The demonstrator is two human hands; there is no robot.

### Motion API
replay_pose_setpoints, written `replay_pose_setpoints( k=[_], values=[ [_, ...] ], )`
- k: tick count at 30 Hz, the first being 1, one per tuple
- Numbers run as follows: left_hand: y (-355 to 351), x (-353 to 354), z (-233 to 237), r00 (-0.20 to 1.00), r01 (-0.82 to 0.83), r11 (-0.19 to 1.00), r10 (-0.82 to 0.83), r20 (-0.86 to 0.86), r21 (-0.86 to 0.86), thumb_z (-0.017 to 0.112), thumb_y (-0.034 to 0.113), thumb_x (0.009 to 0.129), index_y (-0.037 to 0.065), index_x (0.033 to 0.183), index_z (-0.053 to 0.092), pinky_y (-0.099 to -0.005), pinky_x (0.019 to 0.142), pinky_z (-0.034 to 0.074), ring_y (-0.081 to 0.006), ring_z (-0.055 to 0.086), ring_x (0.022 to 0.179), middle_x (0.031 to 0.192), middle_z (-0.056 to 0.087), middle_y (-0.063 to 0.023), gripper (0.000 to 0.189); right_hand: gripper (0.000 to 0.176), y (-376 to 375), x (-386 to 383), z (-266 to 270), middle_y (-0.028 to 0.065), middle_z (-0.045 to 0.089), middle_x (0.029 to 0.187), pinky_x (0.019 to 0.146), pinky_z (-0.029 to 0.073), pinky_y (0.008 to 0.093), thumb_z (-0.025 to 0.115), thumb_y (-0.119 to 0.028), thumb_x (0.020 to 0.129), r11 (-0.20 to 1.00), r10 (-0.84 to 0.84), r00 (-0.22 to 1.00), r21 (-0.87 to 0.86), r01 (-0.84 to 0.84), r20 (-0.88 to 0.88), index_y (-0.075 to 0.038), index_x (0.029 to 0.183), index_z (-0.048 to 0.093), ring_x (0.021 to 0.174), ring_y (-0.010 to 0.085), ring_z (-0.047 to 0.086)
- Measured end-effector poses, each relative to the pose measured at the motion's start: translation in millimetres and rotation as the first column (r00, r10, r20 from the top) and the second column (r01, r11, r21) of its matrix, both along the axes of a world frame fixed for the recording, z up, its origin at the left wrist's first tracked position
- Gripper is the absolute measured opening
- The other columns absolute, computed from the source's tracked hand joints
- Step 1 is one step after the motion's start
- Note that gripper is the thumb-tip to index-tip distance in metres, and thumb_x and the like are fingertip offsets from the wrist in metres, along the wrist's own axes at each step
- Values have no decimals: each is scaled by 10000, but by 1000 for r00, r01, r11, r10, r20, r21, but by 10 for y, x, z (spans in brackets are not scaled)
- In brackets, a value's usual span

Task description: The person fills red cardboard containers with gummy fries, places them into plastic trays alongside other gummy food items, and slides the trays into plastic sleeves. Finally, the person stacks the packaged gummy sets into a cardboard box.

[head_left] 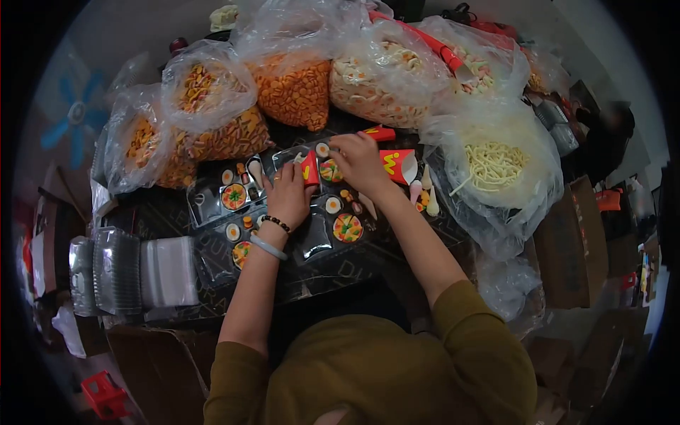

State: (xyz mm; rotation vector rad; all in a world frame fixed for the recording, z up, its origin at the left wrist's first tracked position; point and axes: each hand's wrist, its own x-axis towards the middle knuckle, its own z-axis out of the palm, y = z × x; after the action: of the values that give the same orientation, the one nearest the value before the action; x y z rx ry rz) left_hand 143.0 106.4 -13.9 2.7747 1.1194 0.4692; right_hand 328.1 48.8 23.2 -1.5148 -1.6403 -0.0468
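Observation:
My left hand (289,193), with a beaded bracelet and a pale bangle on its wrist, is palm down over a clear plastic tray. Its thumb and fingers are around a small red carton (309,170) with a yellow M. My right hand (360,161) is bent over the same tray's far right; whatever its fingertips pinch is hidden. Beside those fingertips lies a toy fried egg (322,150), and a toy pizza (330,170) is partly covered below them. Nearer me, another clear tray (316,244) holds a toy pizza (348,227) and a toy egg (333,205).
Bags of orange pieces (294,88), pale pieces (382,81) and cream noodle-like strands (496,166) line the back and right. A larger red carton (398,166) lies right of my hand. Stacked clear trays (117,269) stand at left. A person (609,134) is at far right.

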Motion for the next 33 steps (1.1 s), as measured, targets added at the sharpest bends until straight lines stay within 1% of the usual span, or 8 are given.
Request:
replay_pose_setpoints(
  k=[3, 6, 21, 24, 26, 28, 30, 33],
  values=[
    [87, -8, 98, 1000, 14, 1000, -14, -6, -20, 665, 388, 794, 11, 1215, 499, -599, 1008, 239, -322, 457, 1145, 1186, 510, -127, 589, 196, -727, 228, 202, 53, 616, 899, 873, 344, 394, 727, -219, 753, 861, -501, 850, 192, 472, 159, -65, 835, 637, 899, 245, 574],
    [160, -57, 153, 998, 54, 998, -54, -15, -43, 692, 398, 767, 6, 1231, 496, -576, 1014, 220, -324, 462, 1140, 1214, 512, -136, 638, 207, -1064, 389, 45, 51, 576, 963, 895, 299, 402, 739, -238, 739, 800, -587, 772, 32, 599, 243, -70, 813, 643, 971, 234, 534],
    [337, 3, 429, 982, 41, 999, -35, -187, 26, 711, 474, 728, 43, 1137, 611, -489, 999, 284, -331, 479, 1115, 1217, 504, -161, 603, 130, -1517, 501, -12, 43, 628, 932, 887, 332, 395, 691, -179, 777, 935, -355, 835, -134, 330, -420, -67, 741, 636, 894, 205, 599],
    [157, 101, 479, 990, 50, 968, -80, 115, 247, 714, 366, 771, 3, 1221, 526, -468, 1006, 322, -347, 467, 1158, 1299, 460, -189, 608, 114, -1611, 485, 71, 101, 623, 958, 754, 461, 313, 673, -97, 812, 973, -222, 771, -82, 217, -596, -3, 762, 633, 877, 198, 609],
    [-132, 305, 450, 861, 210, 977, -176, 477, -19, 682, 293, 825, 14, 1285, 483, -425, 960, 388, -331, 515, 1103, 1275, 488, -186, 574, 116, -1618, 430, 142, 102, 611, 961, 772, 456, 288, 668, -79, 824, 987, -162, 738, -89, 137, -655, 14, 772, 624, 877, 176, 590],
    [-679, 557, 596, 645, 587, 524, 159, 748, -617, 570, 198, 928, 39, 1410, 314, -288, 829, 463, -197, 560, 1057, 1211, 548, -136, 568, 109, -1585, 374, 157, 86, 594, 955, 788, 444, 280, 667, -81, 828, 991, -131, 706, -81, 104, -696, 11, 794, 619, 888, 170, 572],
    [-1021, 774, 831, 720, 649, 46, 284, 633, -759, 549, 133, 935, 41, 1336, 374, -266, 714, 530, -165, 642, 852, 1094, 605, -90, 447, 131, -1580, 372, 212, 83, 585, 967, 800, 438, 275, 659, -108, 841, 988, -47, 759, -140, -58, -649, 12, 813, 616, 913, 166, 565],
    [-1072, 1016, 761, 724, 624, 58, 331, 605, -779, 564, 100, 916, 46, 1244, 438, -271, 661, 553, -158, 662, 792, 1026, 631, -81, 356, 214, -1728, 754, 348, 151, 590, 1103, 880, 445, 341, 665, -177, 835, 988, -138, 915, -111, 103, -379, -7, 961, 632, 1033, 271, 569]
  ],
)
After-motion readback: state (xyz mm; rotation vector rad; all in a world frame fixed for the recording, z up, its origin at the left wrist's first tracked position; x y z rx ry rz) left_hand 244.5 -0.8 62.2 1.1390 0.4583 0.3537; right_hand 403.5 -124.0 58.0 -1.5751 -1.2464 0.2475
